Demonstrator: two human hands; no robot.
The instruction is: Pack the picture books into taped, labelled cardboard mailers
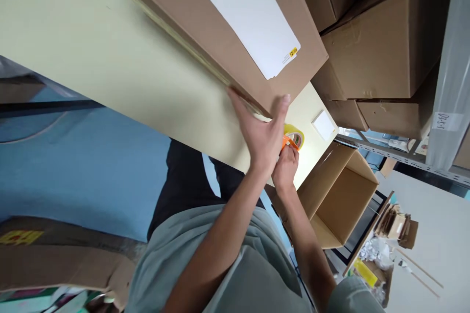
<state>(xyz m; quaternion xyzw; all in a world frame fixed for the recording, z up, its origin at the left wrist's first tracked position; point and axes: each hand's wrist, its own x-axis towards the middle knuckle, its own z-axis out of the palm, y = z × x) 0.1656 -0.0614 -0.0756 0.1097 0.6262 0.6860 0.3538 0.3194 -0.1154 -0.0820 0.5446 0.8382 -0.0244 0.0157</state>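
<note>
A large closed cardboard box [176,0] lies on a pale yellow table, with a white paper sheet [253,19] on its upper face. My left hand [262,134] is at the near side of this box, by its lower right corner. Its thumb and fingers are spread wide, and the fingertips meet or nearly meet the cardboard; exact contact is hard to tell. Just to the right, my right hand [286,168] is closed around an orange tape dispenser [290,142]. The dispenser carries a roll of yellowish tape [295,133]. Part of its handle is hidden by my fingers.
The table [91,44] bears a small white pad [323,124] at its right end. Beyond that stands an open, hollow cardboard box [345,195]. Stacked cartons [370,49] sit on a metal shelf [448,83] at upper right. Another carton [55,266] is at lower left.
</note>
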